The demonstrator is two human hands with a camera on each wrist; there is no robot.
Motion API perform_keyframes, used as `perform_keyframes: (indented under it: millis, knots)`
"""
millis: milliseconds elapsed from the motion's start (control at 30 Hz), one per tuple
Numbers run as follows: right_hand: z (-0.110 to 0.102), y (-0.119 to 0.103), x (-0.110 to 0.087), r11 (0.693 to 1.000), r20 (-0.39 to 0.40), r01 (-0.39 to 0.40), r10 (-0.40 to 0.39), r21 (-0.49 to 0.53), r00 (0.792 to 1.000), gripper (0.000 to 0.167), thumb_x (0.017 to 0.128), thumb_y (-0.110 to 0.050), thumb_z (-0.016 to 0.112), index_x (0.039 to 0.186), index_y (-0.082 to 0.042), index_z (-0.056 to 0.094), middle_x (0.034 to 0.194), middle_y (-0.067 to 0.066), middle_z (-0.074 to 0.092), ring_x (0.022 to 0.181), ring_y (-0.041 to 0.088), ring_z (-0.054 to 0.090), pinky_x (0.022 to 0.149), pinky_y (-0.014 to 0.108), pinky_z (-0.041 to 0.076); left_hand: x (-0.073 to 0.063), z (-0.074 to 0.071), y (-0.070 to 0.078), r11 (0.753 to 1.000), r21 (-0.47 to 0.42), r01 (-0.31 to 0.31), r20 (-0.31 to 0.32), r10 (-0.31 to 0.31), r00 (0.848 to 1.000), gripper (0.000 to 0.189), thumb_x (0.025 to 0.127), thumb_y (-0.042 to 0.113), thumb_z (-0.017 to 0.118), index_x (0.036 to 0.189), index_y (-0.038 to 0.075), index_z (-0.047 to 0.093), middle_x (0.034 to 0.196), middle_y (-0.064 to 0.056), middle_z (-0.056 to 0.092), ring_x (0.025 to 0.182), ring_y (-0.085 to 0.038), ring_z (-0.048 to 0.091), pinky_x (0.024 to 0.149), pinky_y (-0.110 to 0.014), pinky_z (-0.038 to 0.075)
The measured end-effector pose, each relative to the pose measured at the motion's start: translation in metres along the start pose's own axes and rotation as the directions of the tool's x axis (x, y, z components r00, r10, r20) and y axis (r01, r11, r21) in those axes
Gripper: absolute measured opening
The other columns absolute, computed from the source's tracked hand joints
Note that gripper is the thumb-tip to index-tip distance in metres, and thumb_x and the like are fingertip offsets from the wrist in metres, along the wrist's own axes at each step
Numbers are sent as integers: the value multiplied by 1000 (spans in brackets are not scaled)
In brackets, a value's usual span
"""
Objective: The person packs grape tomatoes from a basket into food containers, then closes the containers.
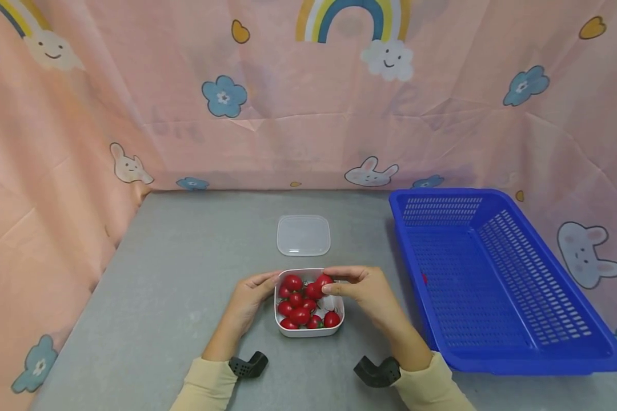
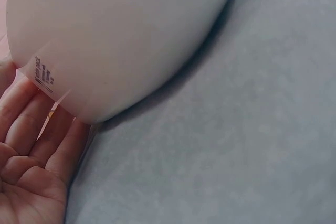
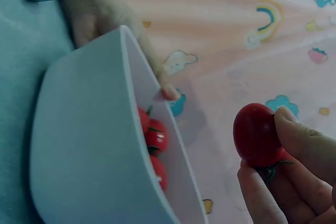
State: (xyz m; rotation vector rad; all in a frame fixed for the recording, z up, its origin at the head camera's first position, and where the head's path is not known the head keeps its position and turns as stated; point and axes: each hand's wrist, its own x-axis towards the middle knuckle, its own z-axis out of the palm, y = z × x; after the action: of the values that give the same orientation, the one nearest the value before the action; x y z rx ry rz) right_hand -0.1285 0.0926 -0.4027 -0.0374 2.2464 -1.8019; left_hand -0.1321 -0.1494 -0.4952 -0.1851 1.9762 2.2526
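A white plastic box (image 1: 308, 334) holds several red cherry tomatoes (image 1: 299, 315), some with green stems showing. At its left side my left hand (image 1: 250, 294) rests against the outer wall, with fairly straight fingers (image 2: 55, 129) touching it in the left wrist view. Over the box's right far corner my right hand (image 1: 362, 288) pinches one cherry tomato (image 3: 257, 135) between thumb and fingers. In the right wrist view this tomato is apart from the box, its green stem end turned down. A clear flat lid (image 1: 303, 235) lies just beyond the box.
A large blue plastic basket (image 1: 493, 365) stands at the right of the grey table (image 1: 185, 274), with a bit of red showing by its left wall. Pink patterned cloth (image 1: 288, 137) hangs behind the table and along both sides. A dark wrist mount (image 1: 377, 372) sits on each wrist.
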Motion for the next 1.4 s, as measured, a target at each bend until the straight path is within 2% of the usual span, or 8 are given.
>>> perform_keyframes:
  millis: [233, 400, 500, 733, 833, 1067, 1267, 1400]
  knots:
    - [10, 11, 2, 1000, 26, 1, -1, 17, 1000, 32, 78, -8, 83, 107, 2, 75, 106, 13, 76, 95, 10, 69, 80, 20, 56, 0, 1, 0, 1000, 7, 0, -5, 0, 1000, 35, 95, 13, 65, 119, -11, 65, 109, -2, 76, 97, -1, 68, 88, -19, 53]
    - [16, 16, 4, 999, 19, 14, -14, -37, 1000, 32, 76, -9, 85, 105, 1, 76, 101, 14, 77, 84, 9, 64, 68, 16, 51, 1, 1, -1, 1000, 1, -2, -4, 2, 1000, 34, 94, 13, 65, 119, -11, 66, 107, 2, 76, 98, -1, 68, 88, -19, 54]
    - [21, 18, 4, 996, -7, 4, -4, -90, 1000, 30, 74, -11, 87, 101, -3, 78, 102, 12, 76, 86, 14, 60, 62, 18, 46, 1, 1, -1, 1000, -3, -7, 0, 7, 1000, 34, 94, 13, 66, 118, -10, 67, 105, 4, 76, 98, -2, 68, 87, -20, 54]
    - [29, 18, 5, 974, -73, -15, -2, -225, 997, 26, 71, -18, 90, 95, -12, 81, 105, 6, 77, 101, 20, 64, 80, 25, 49, 1, 1, -2, 1000, 16, -21, -5, 22, 1000, 33, 95, 15, 66, 118, -9, 67, 106, 3, 76, 98, -2, 68, 87, -19, 54]
    - [28, 17, 5, 974, -69, -17, 1, -225, 998, 25, 72, -16, 89, 95, -12, 81, 105, 6, 77, 99, 20, 63, 78, 27, 49, 1, 0, -2, 1000, 17, -24, -1, 24, 1000, 34, 94, 15, 66, 118, -9, 68, 106, 4, 76, 99, -2, 67, 88, -19, 54]
    - [14, 4, -5, 983, -78, 43, -58, -180, 995, 26, 75, -14, 86, 99, -7, 80, 103, 8, 78, 108, 24, 67, 98, 44, 51, 1, 1, -2, 1000, 9, -29, -3, 29, 1000, 34, 95, 12, 64, 118, -13, 65, 102, 6, 76, 95, 0, 68, 86, -18, 54]
    - [-9, -21, -24, 988, -85, 74, -86, -138, 993, 30, 79, -17, 84, 107, -8, 78, 108, 8, 77, 109, 14, 68, 84, 21, 56, 2, 2, -2, 1000, -3, -4, -6, 4, 1000, 34, 95, 11, 64, 120, -12, 65, 107, 0, 76, 96, 0, 68, 87, -20, 54]
    - [-30, -37, -33, 985, -115, 104, -121, -140, 986, 35, 80, -24, 83, 111, -9, 76, 109, 4, 77, 103, 3, 68, 83, 19, 56, 2, 2, -2, 1000, -7, -1, -7, 1, 1000, 34, 95, 11, 64, 120, -12, 65, 106, 1, 76, 96, -1, 67, 87, -19, 54]
